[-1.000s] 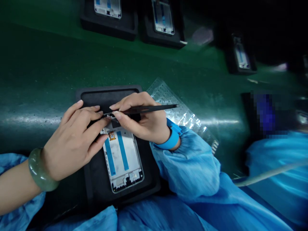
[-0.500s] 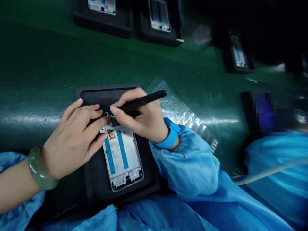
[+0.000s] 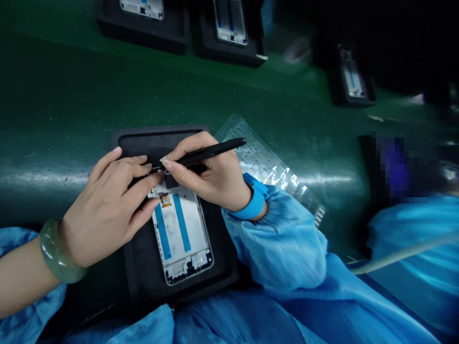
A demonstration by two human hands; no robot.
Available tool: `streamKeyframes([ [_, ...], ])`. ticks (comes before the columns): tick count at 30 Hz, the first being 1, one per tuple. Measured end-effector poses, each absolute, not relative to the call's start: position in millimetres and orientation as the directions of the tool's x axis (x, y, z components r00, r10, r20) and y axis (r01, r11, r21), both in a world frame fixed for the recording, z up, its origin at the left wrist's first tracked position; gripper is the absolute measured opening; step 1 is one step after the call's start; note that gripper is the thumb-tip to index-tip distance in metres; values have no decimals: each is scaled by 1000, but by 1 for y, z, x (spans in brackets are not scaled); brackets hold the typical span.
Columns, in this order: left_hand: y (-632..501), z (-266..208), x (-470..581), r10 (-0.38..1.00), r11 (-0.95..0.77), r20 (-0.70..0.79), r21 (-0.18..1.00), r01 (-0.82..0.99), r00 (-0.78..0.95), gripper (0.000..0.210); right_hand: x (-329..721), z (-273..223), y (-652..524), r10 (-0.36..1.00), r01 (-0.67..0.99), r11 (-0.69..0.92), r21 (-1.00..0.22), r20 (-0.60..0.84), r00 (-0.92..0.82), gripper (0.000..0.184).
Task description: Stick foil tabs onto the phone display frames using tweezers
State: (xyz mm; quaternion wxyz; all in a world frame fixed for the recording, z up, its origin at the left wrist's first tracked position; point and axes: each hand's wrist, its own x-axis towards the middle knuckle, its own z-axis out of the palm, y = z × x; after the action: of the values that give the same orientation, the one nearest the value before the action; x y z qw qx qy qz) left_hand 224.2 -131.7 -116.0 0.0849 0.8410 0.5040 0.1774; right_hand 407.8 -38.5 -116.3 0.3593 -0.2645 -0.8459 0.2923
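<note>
While black tweezers [image 3: 215, 149] were pinched by the right hand [image 3: 220, 179], the phone frame [image 3: 197, 231] beneath its fingertips was touched by the left hand [image 3: 103, 210], fingers loosely spread.

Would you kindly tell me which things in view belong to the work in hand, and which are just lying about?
Apparently in use:
black tweezers, in the right hand
phone frame, partly under the left hand
the frame's black tray

Seemingly lying about:
clear plastic sheet
far phone frames
</note>
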Motion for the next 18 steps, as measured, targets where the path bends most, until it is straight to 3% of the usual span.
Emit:
streamKeyframes([
  [9,-131,-117,224,869,-493,228,311,813,440,34,406,-116,-41,605,192,736,-649,505,-616,9],
  [18,-132,-117,224,873,-486,223,304,820,434,32,406,-121,-39,502,25,771,-637,583,-638,6],
])
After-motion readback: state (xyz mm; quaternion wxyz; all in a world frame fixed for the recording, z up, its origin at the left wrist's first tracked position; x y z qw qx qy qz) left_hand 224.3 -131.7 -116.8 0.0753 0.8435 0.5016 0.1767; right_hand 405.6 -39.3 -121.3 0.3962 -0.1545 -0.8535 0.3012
